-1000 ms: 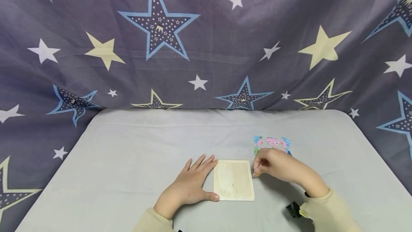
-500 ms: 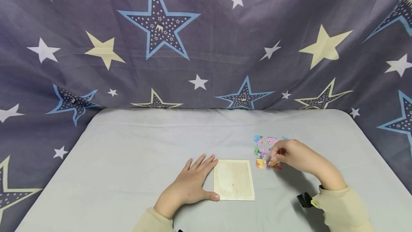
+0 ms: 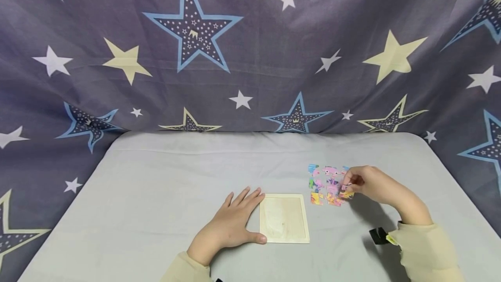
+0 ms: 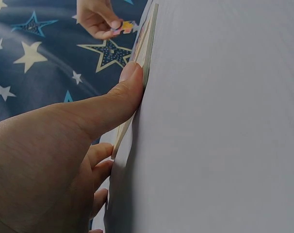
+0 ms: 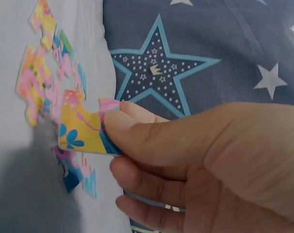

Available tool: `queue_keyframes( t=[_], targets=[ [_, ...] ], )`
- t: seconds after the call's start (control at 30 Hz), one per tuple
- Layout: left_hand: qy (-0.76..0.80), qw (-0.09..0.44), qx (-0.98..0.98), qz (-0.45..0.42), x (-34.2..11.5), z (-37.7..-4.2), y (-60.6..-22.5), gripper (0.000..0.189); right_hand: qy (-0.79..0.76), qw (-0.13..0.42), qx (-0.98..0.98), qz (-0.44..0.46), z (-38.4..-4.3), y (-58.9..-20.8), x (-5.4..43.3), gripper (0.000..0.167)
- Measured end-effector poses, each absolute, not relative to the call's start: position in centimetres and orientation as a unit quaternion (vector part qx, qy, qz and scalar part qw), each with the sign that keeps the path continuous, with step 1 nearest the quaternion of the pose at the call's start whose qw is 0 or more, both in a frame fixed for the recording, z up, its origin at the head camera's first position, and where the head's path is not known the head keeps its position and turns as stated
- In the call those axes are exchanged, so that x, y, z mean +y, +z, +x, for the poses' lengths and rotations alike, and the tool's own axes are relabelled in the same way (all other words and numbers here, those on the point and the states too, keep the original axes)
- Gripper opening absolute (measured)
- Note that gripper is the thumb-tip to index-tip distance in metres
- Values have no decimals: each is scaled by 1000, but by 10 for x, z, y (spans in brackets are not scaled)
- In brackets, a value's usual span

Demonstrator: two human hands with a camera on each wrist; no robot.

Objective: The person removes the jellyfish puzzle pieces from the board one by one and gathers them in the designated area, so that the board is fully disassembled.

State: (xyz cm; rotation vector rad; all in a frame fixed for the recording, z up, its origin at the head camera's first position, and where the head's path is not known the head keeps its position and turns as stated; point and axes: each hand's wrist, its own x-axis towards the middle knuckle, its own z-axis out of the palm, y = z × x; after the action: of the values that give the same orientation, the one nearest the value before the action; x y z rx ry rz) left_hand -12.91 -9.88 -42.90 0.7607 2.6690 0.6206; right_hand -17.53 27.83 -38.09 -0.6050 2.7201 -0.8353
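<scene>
My left hand (image 3: 228,225) rests on the cloth with spread fingers, its thumb and index fingertips at the left edge of a square wooden puzzle tray (image 3: 283,219). The tray's recess shows bare wood. To the tray's upper right, my right hand (image 3: 373,186) pinches a yellow and pink jigsaw piece (image 5: 84,128) with a blue flower between thumb and fingers. In the right wrist view this piece is held up in front of the other pieces. Several colourful jigsaw pieces (image 3: 332,172) lie in loose rows beside that hand, the right-hand ones partly hidden by it.
A light grey cloth (image 3: 176,177) covers the table. Behind it hangs a dark curtain (image 3: 258,55) printed with stars. A small black device (image 3: 378,236) is at the right sleeve's cuff.
My right hand has moved from the tray's right edge, away and rightward, to the right side of the jigsaw pieces. The lower-left and lower-middle pieces now show uncovered. The left hand stays put.
</scene>
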Motion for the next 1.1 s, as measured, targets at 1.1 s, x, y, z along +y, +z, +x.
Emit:
queue_keyframes(
  t=[1.1],
  targets=[
    [212, 151, 930, 259, -99, -127, -426, 103, -268, 166, 936, -154, -177, -394, 286, 18]
  ],
)
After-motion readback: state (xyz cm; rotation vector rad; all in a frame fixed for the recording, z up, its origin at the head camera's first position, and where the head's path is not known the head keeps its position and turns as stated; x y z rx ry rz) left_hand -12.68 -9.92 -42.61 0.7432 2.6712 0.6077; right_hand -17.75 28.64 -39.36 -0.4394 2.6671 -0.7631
